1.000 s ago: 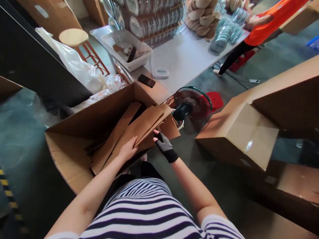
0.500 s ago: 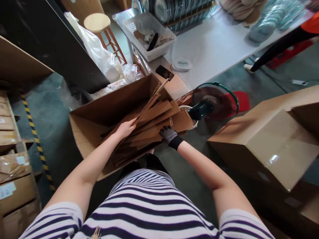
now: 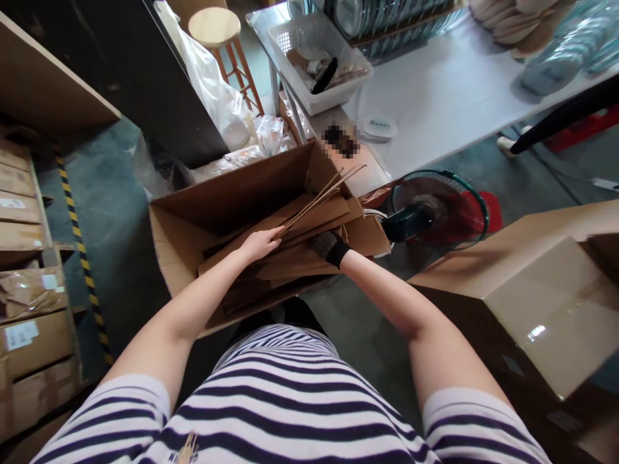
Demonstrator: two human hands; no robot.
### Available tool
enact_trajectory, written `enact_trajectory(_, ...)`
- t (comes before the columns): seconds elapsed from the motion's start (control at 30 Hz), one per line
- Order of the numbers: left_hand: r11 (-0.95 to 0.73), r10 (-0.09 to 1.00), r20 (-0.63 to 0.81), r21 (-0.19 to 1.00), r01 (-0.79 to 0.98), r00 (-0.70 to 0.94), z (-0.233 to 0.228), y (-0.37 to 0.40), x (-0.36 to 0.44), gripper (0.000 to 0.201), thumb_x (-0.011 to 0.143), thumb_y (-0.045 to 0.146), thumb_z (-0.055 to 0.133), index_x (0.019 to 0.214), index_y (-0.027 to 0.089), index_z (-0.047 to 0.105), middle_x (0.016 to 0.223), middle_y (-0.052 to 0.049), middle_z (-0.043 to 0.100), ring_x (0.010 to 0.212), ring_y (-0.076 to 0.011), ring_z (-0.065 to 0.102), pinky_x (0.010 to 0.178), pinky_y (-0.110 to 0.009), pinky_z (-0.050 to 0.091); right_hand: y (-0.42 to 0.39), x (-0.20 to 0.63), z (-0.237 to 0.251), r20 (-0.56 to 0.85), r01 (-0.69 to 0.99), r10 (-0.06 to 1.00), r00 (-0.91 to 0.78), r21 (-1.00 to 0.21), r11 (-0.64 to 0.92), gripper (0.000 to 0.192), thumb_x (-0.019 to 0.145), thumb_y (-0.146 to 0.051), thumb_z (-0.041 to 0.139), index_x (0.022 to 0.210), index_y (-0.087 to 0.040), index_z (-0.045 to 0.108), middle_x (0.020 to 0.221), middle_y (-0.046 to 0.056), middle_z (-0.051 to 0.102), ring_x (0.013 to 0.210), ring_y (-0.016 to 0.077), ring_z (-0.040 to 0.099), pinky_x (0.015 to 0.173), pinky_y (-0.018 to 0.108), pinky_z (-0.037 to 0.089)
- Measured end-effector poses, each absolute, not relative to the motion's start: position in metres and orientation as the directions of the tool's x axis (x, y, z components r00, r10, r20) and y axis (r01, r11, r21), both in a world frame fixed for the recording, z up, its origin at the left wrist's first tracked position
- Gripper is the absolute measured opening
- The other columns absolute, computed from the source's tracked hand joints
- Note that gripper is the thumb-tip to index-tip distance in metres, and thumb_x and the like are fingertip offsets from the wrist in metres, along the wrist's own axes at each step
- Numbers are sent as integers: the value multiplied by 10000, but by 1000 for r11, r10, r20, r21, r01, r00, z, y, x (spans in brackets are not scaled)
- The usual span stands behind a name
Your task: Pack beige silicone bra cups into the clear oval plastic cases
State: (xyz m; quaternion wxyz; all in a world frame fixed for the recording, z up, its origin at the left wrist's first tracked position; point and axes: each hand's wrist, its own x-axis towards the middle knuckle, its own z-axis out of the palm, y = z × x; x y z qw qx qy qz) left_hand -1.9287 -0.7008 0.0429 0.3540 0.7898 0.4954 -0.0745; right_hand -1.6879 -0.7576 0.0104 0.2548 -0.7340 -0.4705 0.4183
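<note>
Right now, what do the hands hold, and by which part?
Left hand lifts thin cardboard sheets by their near end; gloved right hand rests on the stack.

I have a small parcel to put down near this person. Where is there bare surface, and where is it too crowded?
The white table is bare between the white basket and the wrapped stacks. The closed box top right of the fan is free too. The open carton is crowded with cardboard sheets, and both hands, left and right, are in them.
</note>
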Motion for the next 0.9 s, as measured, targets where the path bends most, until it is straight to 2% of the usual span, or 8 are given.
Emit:
enact_trajectory(0.23,-214,740,-458,533,819,492,43,-695,-1934,508,945,330,494,1450,277,508,1331,-15,660,1201,-245,634,988,-300,475,-752,-1680,31,-338,900,903,-265,-423,106,146,941,-242,630,939,-97,653,984,58,700,944,157,663,895,410,540)
enact_trajectory(0.4,-224,732,-451,548,806,511,42,-699,-1929,534,934,331,532,1463,277,485,1326,-45,662,1195,-270,638,1026,-360,469,-760,-1685,80,-351,891,820,-452,-205,404,197,941,-92,525,820,-93,680,820,65,730,807,155,683,780,337,520)
enact_trajectory(0.5,-336,733,-279,645,686,621,49,-712,-1922,642,899,381,609,1495,225,428,1521,-86,474,1403,-273,449,1165,-396,348,-756,-1689,134,-327,866,805,-494,-106,488,287,924,-65,446,794,-100,699,780,116,726,779,216,686,728,367,492)
enact_trajectory(0.57,-454,685,-109,710,539,721,55,-724,-1915,711,858,428,667,1487,194,435,1576,-102,387,1476,-275,324,1219,-417,259,-747,-1689,172,-297,865,821,-487,-37,500,319,939,-85,398,861,-99,706,836,145,723,834,251,684,793,425,489)
enact_trajectory(0.67,-462,703,-11,753,468,711,60,-737,-1906,526,904,375,602,1402,216,546,1444,-85,564,1349,-251,516,1154,-391,383,-734,-1677,216,-221,832,820,-528,61,552,384,944,-78,340,877,-147,712,854,102,718,889,245,672,1001,497,423)
enact_trajectory(0.77,-327,861,8,774,542,508,64,-741,-1905,358,962,301,474,1241,203,675,1211,-77,722,1102,-232,689,982,-336,523,-733,-1642,224,79,885,881,-466,25,466,314,965,-192,405,1120,-212,677,1119,65,702,1099,226,621,1137,480,331)
enact_trajectory(0.83,-299,910,69,792,532,409,72,-742,-1911,346,959,325,483,1183,178,702,1143,-87,746,1036,-234,710,937,-318,533,-745,-1608,205,298,967,940,-164,-139,213,477,943,-364,500,1386,-189,501,1385,103,569,1267,245,523,1148,462,333)
enact_trajectory(0.9,-313,924,139,811,495,356,85,-745,-1921,338,951,345,505,1153,167,709,1087,-82,759,975,-219,719,899,-291,534,-763,-1575,172,267,911,907,325,-348,-223,687,893,-437,537,1464,-88,383,1421,193,517,1290,298,495,1110,467,368)
